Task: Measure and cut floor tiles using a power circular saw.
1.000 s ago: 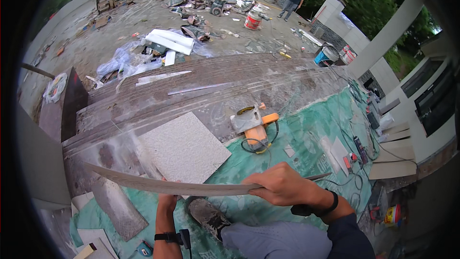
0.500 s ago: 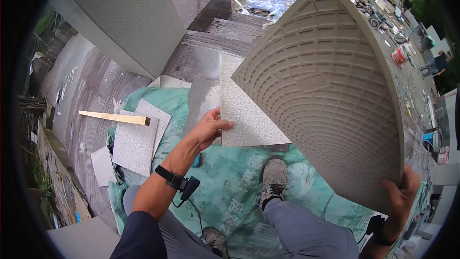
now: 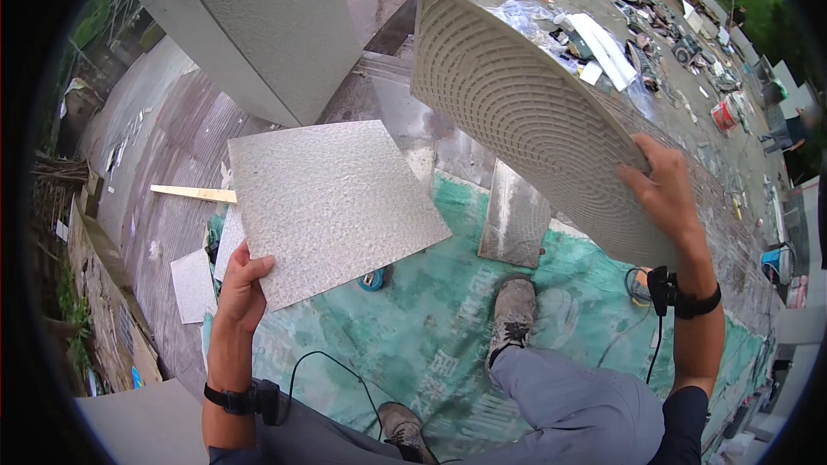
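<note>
My left hand [image 3: 245, 287] grips a speckled light-grey tile [image 3: 336, 207] by its near left corner, thumb on top. The tile is raised and its rough face shows. My right hand [image 3: 662, 189] is closed on the right edge of a second tile [image 3: 525, 112], tilted up so its ribbed grey-brown back faces me. Below the gap between the two tiles, a grey stone slab [image 3: 514, 220] lies at the far edge of a green sheet [image 3: 413, 327]. A small blue round tool [image 3: 371, 279] peeks out under the left tile's near edge.
A tall grey pillar [image 3: 258, 26] stands at the far left. A wooden strip [image 3: 194, 193] and a smaller tile piece [image 3: 193, 286] lie left of the held tile. Rubble and a red bucket [image 3: 725, 114] are at the far right, near a person [image 3: 786, 131]. My shoe [image 3: 514, 314] rests on the sheet.
My left hand has lifted the speckled tile and carried it left, uncovering the stone slab. My right hand has moved up and left, tilting the ribbed tile away.
</note>
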Demonstrator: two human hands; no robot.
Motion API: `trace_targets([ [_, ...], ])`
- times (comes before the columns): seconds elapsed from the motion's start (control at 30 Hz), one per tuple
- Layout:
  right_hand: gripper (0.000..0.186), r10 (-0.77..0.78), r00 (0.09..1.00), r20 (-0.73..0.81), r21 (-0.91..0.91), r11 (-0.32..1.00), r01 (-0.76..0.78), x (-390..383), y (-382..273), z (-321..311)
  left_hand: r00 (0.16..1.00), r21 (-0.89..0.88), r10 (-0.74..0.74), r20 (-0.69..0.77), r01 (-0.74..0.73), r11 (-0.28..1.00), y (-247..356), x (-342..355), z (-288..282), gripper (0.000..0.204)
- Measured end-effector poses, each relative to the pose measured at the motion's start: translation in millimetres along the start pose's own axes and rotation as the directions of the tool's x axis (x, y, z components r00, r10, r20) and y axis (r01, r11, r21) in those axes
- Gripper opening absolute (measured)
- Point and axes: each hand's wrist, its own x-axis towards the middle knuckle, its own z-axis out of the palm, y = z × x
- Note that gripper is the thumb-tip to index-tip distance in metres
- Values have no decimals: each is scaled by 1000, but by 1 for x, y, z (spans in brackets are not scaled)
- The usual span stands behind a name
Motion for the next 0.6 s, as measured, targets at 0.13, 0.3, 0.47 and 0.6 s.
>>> trace_targets([
  [0.13,32,-110,990,90,-205,971,126,27,15,51,992,-32,53,-117,-58,998,20,-33,-26,63],
  [0.3,26,-202,964,173,-294,924,246,40,32,106,962,-50,200,-187,-212,976,31,-60,-41,62],
  [0.47,25,-240,953,184,-337,896,291,38,54,143,940,-126,210,-270,-251,960,47,-69,-59,60],
  [0.6,20,-347,929,127,-360,857,369,28,66,161,923,-227,213,-319,-292,929,59,-74,-72,54],
])
